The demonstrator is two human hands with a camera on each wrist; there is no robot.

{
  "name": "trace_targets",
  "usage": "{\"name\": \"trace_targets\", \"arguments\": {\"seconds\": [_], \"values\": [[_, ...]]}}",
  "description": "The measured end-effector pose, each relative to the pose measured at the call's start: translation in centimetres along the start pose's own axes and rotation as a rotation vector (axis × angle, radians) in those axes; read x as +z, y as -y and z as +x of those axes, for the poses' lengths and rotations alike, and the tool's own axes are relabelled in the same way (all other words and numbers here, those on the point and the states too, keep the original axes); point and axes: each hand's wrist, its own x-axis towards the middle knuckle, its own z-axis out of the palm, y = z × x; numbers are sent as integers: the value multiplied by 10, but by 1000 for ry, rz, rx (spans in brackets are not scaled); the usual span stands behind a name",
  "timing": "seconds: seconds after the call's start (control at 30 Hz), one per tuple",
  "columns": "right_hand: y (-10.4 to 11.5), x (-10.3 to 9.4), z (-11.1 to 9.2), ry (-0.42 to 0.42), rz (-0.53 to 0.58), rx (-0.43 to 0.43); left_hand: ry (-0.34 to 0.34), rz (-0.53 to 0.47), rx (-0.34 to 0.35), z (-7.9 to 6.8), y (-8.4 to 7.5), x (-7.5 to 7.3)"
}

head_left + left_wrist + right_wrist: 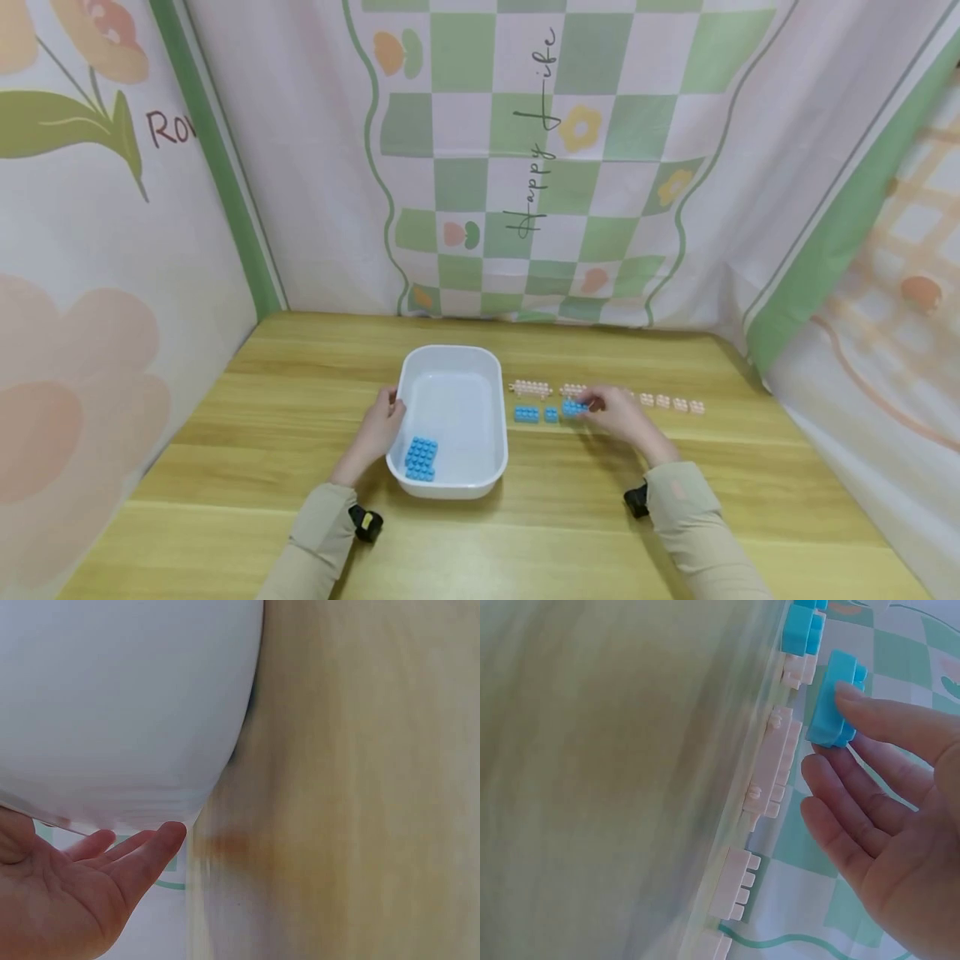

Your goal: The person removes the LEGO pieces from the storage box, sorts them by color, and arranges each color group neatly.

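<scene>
One blue brick (pixel 573 407) is pinched between the thumb and fingers of my right hand (pixel 617 414), to the right of the white tub (pixel 459 408). Inside, more blue bricks (pixel 422 458) sit together in the near left corner. My left hand (pixel 382 427) holds the tub's left rim. Two loose blue bricks (pixel 527 414) lie on the worktop (pixel 562 517) between tub and right hand, pale pink bricks (pixel 531 388) just behind them.

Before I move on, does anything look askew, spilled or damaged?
The "Happy Life" lettering on the green-and-white checked fabric backdrop looks odd, running sideways. No spill or damage shows around the white rectangular tray.
</scene>
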Motion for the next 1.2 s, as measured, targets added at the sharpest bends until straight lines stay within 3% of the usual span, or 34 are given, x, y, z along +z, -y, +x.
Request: {"name": "trace_targets", "arguments": {"seconds": [1.2], "values": [[-7, 5, 8, 102, -42, 90, -13, -14, -11, -1, 0, 1]]}}
